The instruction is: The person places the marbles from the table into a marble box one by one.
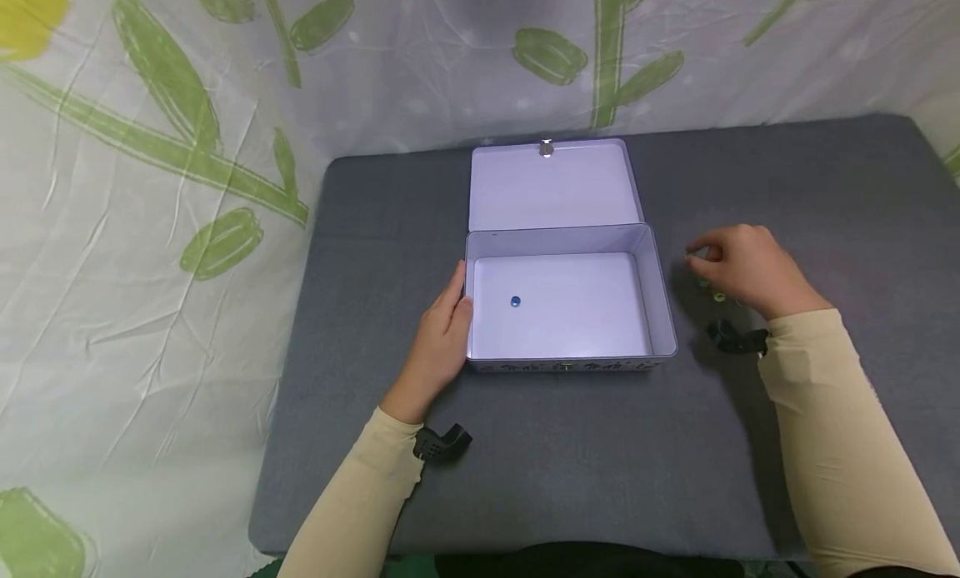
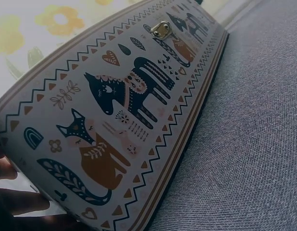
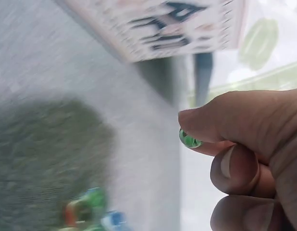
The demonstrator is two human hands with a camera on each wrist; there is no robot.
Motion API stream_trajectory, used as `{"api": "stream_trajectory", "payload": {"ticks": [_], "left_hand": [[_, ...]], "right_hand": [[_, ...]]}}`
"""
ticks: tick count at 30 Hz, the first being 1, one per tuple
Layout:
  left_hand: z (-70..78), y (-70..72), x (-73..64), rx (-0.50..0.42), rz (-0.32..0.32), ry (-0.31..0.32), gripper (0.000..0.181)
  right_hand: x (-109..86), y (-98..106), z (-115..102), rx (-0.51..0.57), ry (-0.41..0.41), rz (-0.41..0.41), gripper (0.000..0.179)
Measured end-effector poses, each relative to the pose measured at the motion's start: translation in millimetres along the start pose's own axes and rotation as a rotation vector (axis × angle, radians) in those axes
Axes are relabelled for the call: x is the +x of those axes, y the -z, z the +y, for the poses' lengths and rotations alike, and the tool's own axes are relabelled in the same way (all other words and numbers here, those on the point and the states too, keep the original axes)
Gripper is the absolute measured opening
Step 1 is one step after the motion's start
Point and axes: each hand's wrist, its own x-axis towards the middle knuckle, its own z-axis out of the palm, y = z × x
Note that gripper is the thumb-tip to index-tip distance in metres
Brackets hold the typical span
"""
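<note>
An open metal box [image 1: 663, 303] with a pale lilac inside holds one blue marble [image 1: 515, 301] left of centre on its floor. My left hand [image 1: 442, 336] rests along the box's left side, fingers fairly straight against the outer wall. In the left wrist view, the box front [image 2: 129, 96] shows foxes, a dark horse and a small metal catch. To the right of the box, my right hand [image 1: 753, 266] pinches a green glass marble [image 3: 189, 138] between thumb and index finger. Beneath it on the cloth lie several coloured marbles [image 3: 93, 207], blurred in the right wrist view.
The box lid [image 1: 551, 191] lies tipped back behind it, with a metal clasp [image 1: 546, 148] at its far edge. A grey cloth covers the table [image 1: 570, 453]. White curtains [image 1: 420, 70] with green leaf prints hang at the back and left.
</note>
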Motion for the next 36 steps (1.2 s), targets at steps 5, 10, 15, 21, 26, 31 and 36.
{"api": "stream_trajectory", "payload": {"ticks": [5,10,15,21,26,31,36], "left_hand": [[0.2,1.3,-0.4,0.006,0.003,0.0,0.058],[1.0,2.6,-0.6,0.014,-0.001,0.005,0.058],[0.5,3.6,0.0,0.01,-0.002,-0.001,0.058],[-2.4,3.6,0.4,-0.001,-0.005,0.0,0.058],[-1.8,1.9,0.1,0.014,0.001,0.01,0.058],[-1.5,0.6,-0.1,0.023,0.008,0.016,0.058],[0.2,1.0,-0.3,0.027,0.006,0.017,0.057]], "right_hand": [[-1.3,10.1,-16.9,0.025,0.028,0.015,0.032],[0.2,16.0,-30.3,0.011,0.081,0.051,0.031],[6.1,19.5,-45.0,-0.008,0.124,0.094,0.026],[15.8,21.7,-64.5,-0.01,0.146,0.097,0.024],[23.7,19.0,-78.9,-0.006,0.168,0.088,0.023],[30.2,13.5,-91.3,0.022,0.175,0.071,0.023],[37.2,6.6,-103.7,0.044,0.177,0.055,0.022]]}}
